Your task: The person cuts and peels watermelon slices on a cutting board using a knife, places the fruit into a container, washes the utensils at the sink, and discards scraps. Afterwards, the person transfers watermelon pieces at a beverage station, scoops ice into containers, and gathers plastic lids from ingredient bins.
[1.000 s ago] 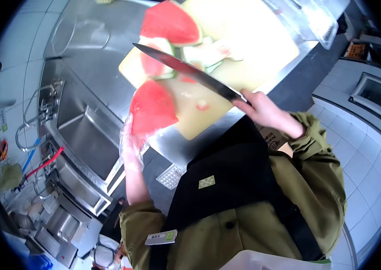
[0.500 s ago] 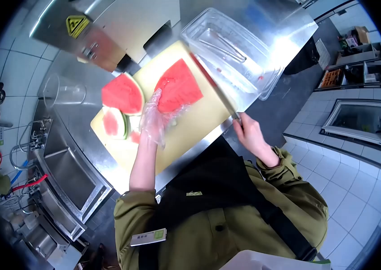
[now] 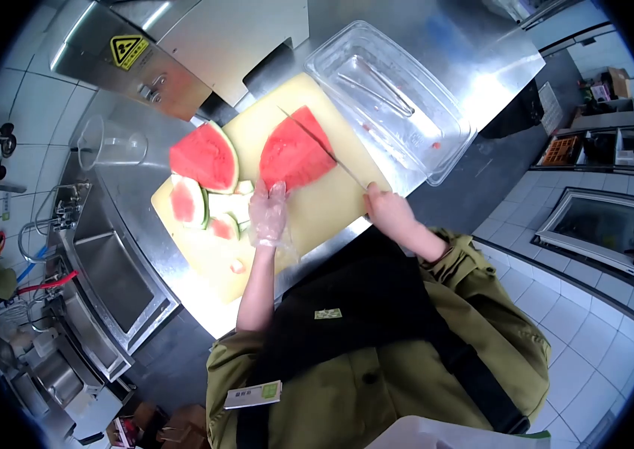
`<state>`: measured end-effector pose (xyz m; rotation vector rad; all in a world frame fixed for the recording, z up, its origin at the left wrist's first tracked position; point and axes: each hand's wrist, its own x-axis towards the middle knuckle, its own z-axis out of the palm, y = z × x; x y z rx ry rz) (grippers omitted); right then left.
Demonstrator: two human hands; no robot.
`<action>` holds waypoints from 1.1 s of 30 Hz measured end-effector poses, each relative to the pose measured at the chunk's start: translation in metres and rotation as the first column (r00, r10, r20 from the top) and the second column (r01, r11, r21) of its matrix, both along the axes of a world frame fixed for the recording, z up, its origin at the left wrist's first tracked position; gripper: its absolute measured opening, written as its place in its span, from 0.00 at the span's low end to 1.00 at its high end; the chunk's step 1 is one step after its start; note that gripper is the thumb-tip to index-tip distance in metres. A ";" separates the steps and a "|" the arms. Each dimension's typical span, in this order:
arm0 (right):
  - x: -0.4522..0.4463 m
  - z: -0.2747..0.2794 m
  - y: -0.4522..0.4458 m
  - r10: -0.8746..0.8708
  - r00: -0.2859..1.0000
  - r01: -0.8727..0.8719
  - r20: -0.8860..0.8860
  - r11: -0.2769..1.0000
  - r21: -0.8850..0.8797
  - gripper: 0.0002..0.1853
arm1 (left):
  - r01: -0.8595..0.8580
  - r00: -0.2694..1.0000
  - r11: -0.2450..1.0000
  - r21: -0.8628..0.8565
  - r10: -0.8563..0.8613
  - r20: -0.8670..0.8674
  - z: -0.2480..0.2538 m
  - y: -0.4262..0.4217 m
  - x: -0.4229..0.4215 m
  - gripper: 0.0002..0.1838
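Note:
A peeled chunk of red watermelon (image 3: 287,156) lies on the yellow cutting board (image 3: 332,213). My left hand (image 3: 267,213), in a clear plastic glove, grips its near edge with curled fingers. My right hand (image 3: 391,212) is bare and closed round the handle of a knife (image 3: 348,173). The long blade runs diagonally across the right part of the chunk, where a dark cut line shows; how deep it sits I cannot tell. Left of the chunk are a watermelon wedge with rind (image 3: 203,159) and several rind trimmings (image 3: 188,202). A small pink scrap (image 3: 237,266) lies nearer me.
Beyond the board's right side stands a clear plastic tub (image 3: 448,166) with metal tongs (image 3: 384,88) inside. A clear jug (image 3: 116,146) lies at the left on the steel counter. The sink (image 3: 118,288) is at lower left. A steel machine (image 3: 175,63) stands behind the board.
The knife has moved left from beside the watermelon onto its right part, and my right hand went with it. My left hand has slid from the chunk's left side to its near edge.

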<state>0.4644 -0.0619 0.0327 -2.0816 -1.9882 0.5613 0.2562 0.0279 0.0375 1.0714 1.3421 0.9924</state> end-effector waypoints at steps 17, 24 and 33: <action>-0.036 0.017 0.004 0.083 0.996 -0.086 0.036 0.991 0.101 0.09 | 0.157 0.957 0.986 0.059 -0.137 -0.254 -0.019 0.006 -0.030 0.12; -0.049 -0.003 -0.008 0.095 0.995 -0.097 0.025 0.990 0.105 0.08 | 0.083 0.990 0.995 -0.050 -0.088 -0.109 -0.021 -0.001 -0.031 0.10; -0.059 -0.004 -0.016 0.092 0.993 -0.087 -0.071 0.994 0.069 0.10 | 0.108 0.982 0.994 0.016 -0.104 -0.157 -0.038 0.001 -0.035 0.09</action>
